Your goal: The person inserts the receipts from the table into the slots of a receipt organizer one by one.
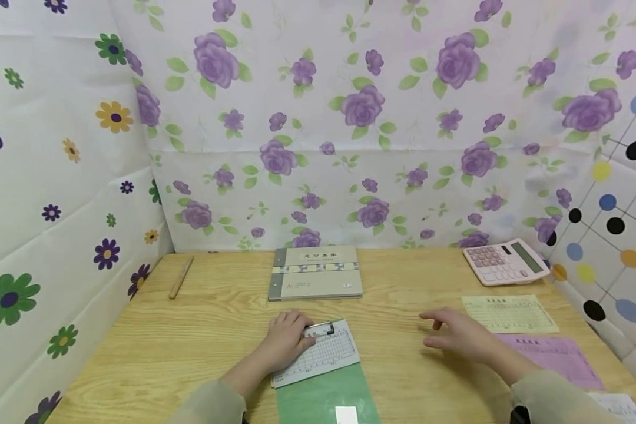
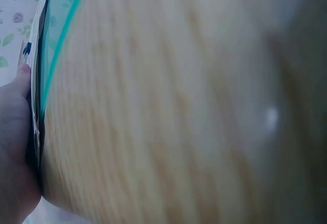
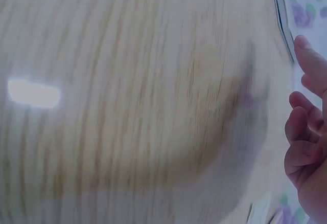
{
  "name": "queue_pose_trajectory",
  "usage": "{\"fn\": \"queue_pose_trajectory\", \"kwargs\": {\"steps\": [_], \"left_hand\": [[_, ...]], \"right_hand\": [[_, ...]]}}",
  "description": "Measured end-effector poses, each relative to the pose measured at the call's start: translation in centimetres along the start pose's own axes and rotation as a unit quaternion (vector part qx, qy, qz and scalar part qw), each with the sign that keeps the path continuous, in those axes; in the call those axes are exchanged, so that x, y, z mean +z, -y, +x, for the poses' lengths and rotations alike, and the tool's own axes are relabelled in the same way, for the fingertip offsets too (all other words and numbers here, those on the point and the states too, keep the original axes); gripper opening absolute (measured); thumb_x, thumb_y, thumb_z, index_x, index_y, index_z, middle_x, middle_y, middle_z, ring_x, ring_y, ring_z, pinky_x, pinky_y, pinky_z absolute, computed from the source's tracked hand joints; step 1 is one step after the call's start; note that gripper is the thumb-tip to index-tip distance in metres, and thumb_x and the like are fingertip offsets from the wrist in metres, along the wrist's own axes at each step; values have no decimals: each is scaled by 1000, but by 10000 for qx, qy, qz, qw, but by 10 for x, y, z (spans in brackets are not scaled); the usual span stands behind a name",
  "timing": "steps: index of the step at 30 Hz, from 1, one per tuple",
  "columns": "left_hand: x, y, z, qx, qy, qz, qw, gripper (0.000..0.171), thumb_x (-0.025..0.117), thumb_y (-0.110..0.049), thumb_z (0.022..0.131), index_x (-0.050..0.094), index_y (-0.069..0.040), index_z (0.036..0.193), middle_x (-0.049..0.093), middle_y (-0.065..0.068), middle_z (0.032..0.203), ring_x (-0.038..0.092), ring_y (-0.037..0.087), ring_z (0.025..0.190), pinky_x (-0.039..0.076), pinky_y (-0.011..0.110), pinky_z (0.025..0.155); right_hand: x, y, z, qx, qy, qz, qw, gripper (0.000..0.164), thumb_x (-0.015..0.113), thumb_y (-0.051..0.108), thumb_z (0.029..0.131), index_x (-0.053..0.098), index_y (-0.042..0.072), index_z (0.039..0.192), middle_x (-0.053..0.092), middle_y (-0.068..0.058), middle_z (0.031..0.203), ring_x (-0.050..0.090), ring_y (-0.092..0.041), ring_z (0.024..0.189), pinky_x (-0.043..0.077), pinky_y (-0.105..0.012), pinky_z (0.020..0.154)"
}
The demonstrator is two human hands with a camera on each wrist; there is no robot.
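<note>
A green clipboard lies at the front middle of the table, with white printed forms under the metal clip at its top. Over the upper left of the forms rests my left hand, its thumb on the paper beside the clip. From the left wrist the clipboard's green edge shows edge-on beside that hand. My right hand holds nothing. It hovers over bare wood to the left of the coloured forms, fingers loosely bent and thumb apart from the index finger.
A ledger book lies behind the clipboard. At the right are a pink calculator, a yellow form, a purple form and white paper. A wooden stick lies back left. Flowered cloth hangs behind.
</note>
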State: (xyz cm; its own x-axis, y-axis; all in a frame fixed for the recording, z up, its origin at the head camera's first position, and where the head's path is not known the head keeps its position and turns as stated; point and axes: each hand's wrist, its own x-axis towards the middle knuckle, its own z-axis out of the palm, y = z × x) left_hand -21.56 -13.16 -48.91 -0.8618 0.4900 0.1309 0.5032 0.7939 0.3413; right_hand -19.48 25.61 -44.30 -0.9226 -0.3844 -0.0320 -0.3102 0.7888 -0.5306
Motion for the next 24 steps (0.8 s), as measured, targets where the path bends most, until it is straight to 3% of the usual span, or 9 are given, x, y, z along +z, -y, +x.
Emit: {"fn": "queue_pose_trajectory", "kwargs": {"steps": [8, 14, 18, 24], "left_hand": [[0, -1, -1, 34, 4, 66, 10000, 36, 57, -35, 92, 56, -12, 120, 50, 2, 120, 42, 23, 109, 31, 44, 90], [2, 1, -3, 12, 45, 82, 10000, 38, 56, -37, 93, 55, -12, 122, 49, 3, 121, 41, 23, 110, 30, 45, 92], [5, 2, -5, -79, 134, 105, 9998, 38, 55, -38, 93, 54, -14, 122, 48, 2, 121, 41, 22, 111, 29, 46, 93], [5, 3, -2, -37, 35, 127, 9999, 37, 54, -38, 94, 54, -15, 122, 48, 1, 119, 40, 20, 108, 30, 44, 93]], "right_hand": [[-14, -35, -14, 305, -284, -124, 9991, 57, 70, 38, 82, 55, 7, 128, 57, -2, 98, 51, -14, 80, 44, -36, 70], [-28, -66, -26, 824, -218, -261, 9960, 65, 67, 46, 83, 51, 5, 131, 60, -8, 104, 56, -15, 78, 46, -40, 69], [-40, -86, -37, 1108, -161, -368, 9930, 72, 64, 52, 83, 49, 2, 133, 60, -18, 110, 61, -26, 86, 47, -50, 73], [-64, -114, -46, 1299, -433, -643, 9885, 76, 61, 54, 84, 47, -5, 131, 56, -31, 114, 55, -46, 98, 43, -58, 76]]}}
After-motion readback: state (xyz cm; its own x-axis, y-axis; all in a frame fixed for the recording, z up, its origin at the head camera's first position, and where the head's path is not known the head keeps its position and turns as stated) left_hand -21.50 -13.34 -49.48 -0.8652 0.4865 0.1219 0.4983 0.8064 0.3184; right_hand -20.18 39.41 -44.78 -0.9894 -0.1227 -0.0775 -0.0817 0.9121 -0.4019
